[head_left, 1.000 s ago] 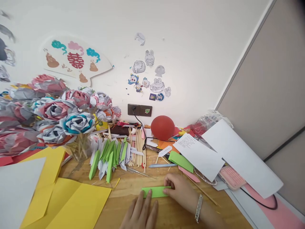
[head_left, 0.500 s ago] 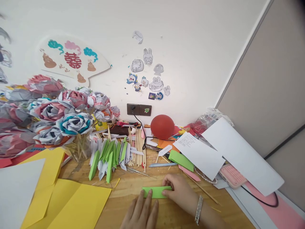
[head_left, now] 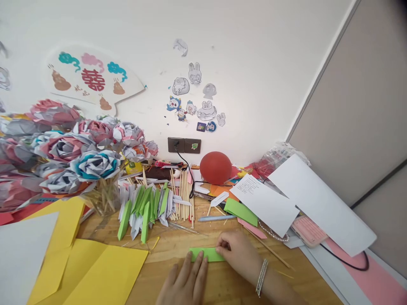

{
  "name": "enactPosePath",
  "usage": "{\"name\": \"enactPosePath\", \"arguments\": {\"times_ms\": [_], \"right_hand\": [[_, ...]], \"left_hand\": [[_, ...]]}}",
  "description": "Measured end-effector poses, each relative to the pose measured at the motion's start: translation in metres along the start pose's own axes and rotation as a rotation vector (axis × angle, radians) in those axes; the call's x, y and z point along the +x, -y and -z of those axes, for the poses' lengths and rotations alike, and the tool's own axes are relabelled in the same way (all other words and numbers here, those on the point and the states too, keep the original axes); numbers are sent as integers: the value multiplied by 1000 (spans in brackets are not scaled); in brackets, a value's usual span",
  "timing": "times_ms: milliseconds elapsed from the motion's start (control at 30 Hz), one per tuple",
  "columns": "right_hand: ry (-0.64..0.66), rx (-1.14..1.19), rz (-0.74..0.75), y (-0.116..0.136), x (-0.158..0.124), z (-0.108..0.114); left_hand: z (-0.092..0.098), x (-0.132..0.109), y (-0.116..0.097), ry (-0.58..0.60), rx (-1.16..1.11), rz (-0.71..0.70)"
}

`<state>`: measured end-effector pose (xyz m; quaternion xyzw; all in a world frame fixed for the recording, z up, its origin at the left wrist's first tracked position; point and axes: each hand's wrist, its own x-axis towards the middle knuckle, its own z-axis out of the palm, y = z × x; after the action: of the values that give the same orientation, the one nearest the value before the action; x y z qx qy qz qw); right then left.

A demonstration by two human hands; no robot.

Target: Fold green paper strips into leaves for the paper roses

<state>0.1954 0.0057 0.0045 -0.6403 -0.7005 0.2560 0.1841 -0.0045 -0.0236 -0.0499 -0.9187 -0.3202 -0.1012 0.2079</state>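
A folded green paper strip point(head_left: 210, 254) lies flat on the wooden table in front of me. My left hand point(head_left: 187, 277) is open, its outstretched fingertips resting on the left part of the strip. At the strip's right end, my right hand point(head_left: 238, 254) is closed, with thumb and curled fingers pinching the paper; its fingers partly cover that end. Beyond them lies a pile of folded green and white paper pieces point(head_left: 145, 205).
Yellow paper point(head_left: 108, 271) and paper flowers point(head_left: 95, 165) occupy the left. Wooden sticks point(head_left: 184, 195), a red balloon point(head_left: 215, 167) and a blue pen point(head_left: 217, 218) lie ahead. White sheets point(head_left: 265, 203) and a pink calculator-like object point(head_left: 309, 231) are at the right.
My right thumb and fingers have shifted slightly at the strip's right end, covering more of it. My left fingers have moved a little closer together on the strip. The view has turned slightly.
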Motion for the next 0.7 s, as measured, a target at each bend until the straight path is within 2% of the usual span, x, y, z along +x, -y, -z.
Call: {"name": "enactPosePath", "arguments": {"times_ms": [133,233,400,533,700], "right_hand": [[-26,-67,36,3,-2,-4],[-66,-106,51,5,-5,-9],[-72,-154,45,2,-5,-10],[-35,-193,67,-9,-2,3],[58,-129,117,-22,-1,20]], "left_hand": [[10,5,2,104,-73,21],[16,7,0,130,-85,51],[14,6,-1,126,-101,72],[9,5,2,118,-106,70],[-1,0,9,26,-74,8]]}}
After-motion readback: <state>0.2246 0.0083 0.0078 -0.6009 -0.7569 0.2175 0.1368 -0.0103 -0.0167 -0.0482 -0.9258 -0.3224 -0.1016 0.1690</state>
